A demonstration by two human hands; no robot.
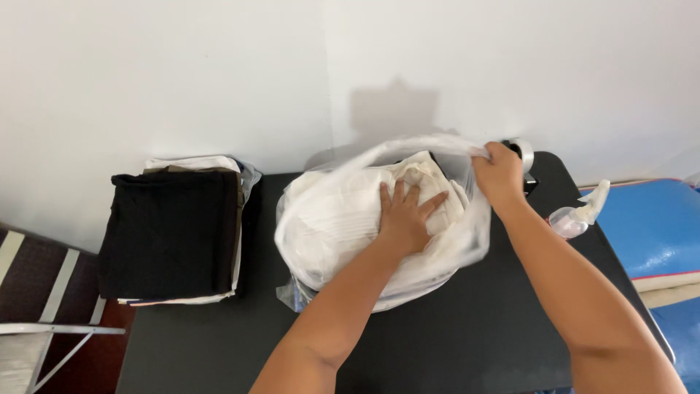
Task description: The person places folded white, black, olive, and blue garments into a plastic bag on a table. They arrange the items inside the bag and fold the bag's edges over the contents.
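A clear plastic bag (321,241) lies on a black table (467,328) with a folded white garment (343,211) inside it. My left hand (405,215) is reached into the bag's mouth, pressing flat with spread fingers on the white garment. My right hand (497,173) pinches the bag's upper rim at the far right and holds the mouth stretched wide.
A stack of folded clothes (171,230), black on top, sits at the table's left end. A roll of tape (523,152) and a small clear bottle (576,217) lie at the right edge. A blue padded surface (649,226) is to the right. A white wall stands behind.
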